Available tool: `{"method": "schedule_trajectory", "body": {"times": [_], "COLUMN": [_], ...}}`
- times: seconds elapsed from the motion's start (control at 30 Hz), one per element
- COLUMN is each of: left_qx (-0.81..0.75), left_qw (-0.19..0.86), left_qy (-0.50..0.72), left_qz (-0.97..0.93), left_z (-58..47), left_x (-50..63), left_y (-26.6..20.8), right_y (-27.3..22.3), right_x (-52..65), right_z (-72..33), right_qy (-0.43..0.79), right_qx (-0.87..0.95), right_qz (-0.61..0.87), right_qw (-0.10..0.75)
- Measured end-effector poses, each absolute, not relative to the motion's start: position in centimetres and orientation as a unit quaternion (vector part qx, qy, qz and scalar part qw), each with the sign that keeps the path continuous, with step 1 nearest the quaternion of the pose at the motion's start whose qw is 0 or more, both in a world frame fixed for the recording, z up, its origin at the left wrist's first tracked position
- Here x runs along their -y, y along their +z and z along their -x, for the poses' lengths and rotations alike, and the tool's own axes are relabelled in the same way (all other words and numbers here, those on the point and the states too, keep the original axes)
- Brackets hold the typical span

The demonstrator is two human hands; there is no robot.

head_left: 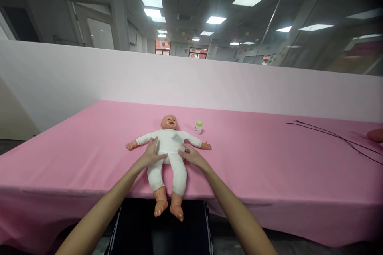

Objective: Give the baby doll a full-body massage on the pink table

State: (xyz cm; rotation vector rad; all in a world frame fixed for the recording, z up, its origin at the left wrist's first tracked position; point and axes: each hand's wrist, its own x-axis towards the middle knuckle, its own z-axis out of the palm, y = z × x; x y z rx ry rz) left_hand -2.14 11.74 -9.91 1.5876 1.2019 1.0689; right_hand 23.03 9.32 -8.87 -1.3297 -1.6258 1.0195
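A baby doll (170, 143) in a white cloth body suit lies on its back on the pink-covered table, arms spread, head away from me. Its bare feet reach past the front edge, above my lap. My left hand (151, 154) clasps the doll's left-of-picture side at the waist, with the thumb across the hip. On the opposite side my right hand (192, 155) holds the waist, its fingers partly tucked beside the body. Near the doll's head stands a small bottle (198, 127) with a green cap, touched by neither hand.
Pink cloth (254, 159) covers the long table and hangs over its front. Thin dark cords (326, 130) run along the right, near part of another doll-like object (375, 135). A white low wall (191, 83) with glass above borders the back.
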Motion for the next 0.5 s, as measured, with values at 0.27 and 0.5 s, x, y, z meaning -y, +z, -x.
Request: {"method": "schedule_trajectory", "body": {"times": [0.27,0.5], "left_qx": [-0.247,-0.303], "left_qw": [0.716,0.749], "left_qy": [0.421,0.434], "left_qz": [-0.500,-0.399], "left_z": [-8.8,-15.6], "left_x": [-16.5,-23.1], "left_y": [-4.6,-5.8], "right_y": [-5.4,-7.1], "right_x": [-16.8,-21.2], "right_z": [-29.9,-32.3], "right_qy": [0.093,0.021], "right_qx": [0.605,0.645], "right_qz": [0.713,0.688], "right_qw": [0.342,0.333]}}
